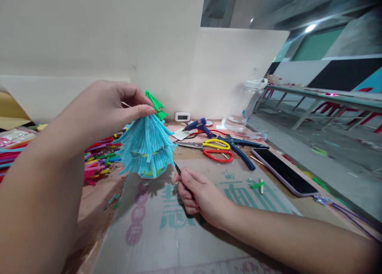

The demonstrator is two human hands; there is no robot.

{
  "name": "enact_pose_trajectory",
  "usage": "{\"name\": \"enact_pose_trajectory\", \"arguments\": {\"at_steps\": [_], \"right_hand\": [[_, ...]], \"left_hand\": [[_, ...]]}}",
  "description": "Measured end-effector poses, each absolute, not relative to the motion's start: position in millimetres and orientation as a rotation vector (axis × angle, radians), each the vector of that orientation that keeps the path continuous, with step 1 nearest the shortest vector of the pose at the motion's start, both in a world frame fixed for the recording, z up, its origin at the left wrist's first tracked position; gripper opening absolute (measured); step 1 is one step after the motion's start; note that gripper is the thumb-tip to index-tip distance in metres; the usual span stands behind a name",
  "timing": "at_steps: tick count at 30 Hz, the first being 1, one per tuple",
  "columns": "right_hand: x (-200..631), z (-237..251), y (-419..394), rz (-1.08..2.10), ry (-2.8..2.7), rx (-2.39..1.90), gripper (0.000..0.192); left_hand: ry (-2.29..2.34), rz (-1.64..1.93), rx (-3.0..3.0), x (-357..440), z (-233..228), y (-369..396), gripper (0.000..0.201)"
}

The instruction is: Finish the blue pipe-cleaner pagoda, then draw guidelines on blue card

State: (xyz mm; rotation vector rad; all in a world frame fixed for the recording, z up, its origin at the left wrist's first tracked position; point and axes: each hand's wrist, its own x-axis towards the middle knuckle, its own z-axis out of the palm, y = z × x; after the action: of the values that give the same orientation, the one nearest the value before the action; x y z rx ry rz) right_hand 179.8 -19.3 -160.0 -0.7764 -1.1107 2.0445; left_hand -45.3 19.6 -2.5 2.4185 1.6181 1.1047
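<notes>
Worktable (98, 194) with scissors (213, 149), phone (285, 171)

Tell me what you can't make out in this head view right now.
- Dark tool in right hand: mostly hidden by fingers.
- Blue fringed tree: its top hidden by left hand.
- Clock digits: too small.
- Phone cable: cut off by the right edge.

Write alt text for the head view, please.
The left hand holds up a blue tree of cut straws by its green top, while the right hand pinches a thin dark tool beside it. Scissors, a glue gun and a phone lie behind.
</notes>
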Motion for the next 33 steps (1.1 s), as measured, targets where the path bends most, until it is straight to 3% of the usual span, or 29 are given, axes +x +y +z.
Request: {"name": "enact_pose_trajectory", "arguments": {"at_steps": [11,21,25,30,33], "right_hand": [[185.9,-163.4,16.5,1.661,-1.138,-0.801,0.055],[192.3,-167.3,38.0,1.538,-1.184,-0.795,0.056],[191.9,-172.7,41.6,1.533,-1.196,-0.776,0.052],[194.8,-178.0,49.4,1.542,-1.161,-0.805,0.032],[196.9,-179.1,56.2,1.538,-1.124,-0.844,0.032]], "left_hand": [[1.513,1.373,2.161,-50.3,-18.1,47.5,0.035],[1.397,1.218,2.144,-65.7,-17.3,50.5,0.066],[1.453,1.169,2.148,-76.1,-8.6,37.3,0.063],[1.427,1.118,2.169,-70.6,-11.2,36.0,0.052],[1.454,1.212,2.16,-64.9,-19.8,46.7,0.041]]}}
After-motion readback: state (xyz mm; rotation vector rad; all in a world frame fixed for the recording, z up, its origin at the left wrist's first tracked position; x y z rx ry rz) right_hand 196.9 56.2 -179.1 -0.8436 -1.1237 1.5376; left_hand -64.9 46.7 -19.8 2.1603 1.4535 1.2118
